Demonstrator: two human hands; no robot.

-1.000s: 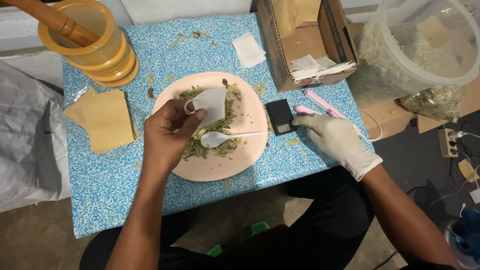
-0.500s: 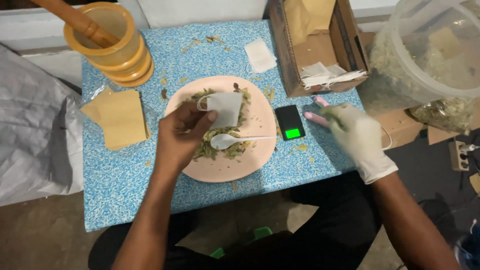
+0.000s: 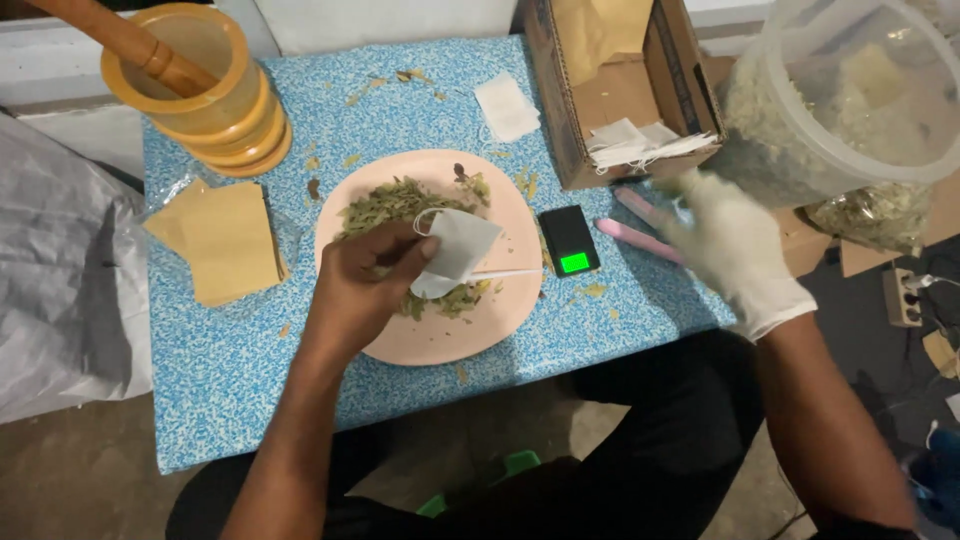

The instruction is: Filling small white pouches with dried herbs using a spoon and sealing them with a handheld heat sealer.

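At upper left we see a yellow mortar (image 3: 195, 85) with its pestle. At centre, our left hand (image 3: 365, 290) pinches a small white filter bag (image 3: 455, 250) over the pink plate (image 3: 440, 335) of dried leaves. Right of centre, our gloved right hand (image 3: 730, 245), fingers loosely spread, touches pink tweezers (image 3: 630, 235) beside a pocket scale (image 3: 570, 240).

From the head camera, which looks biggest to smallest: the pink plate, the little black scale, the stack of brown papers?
1. Plate
2. Brown papers
3. Scale
All lie on one table, so nearness hardly skews this.
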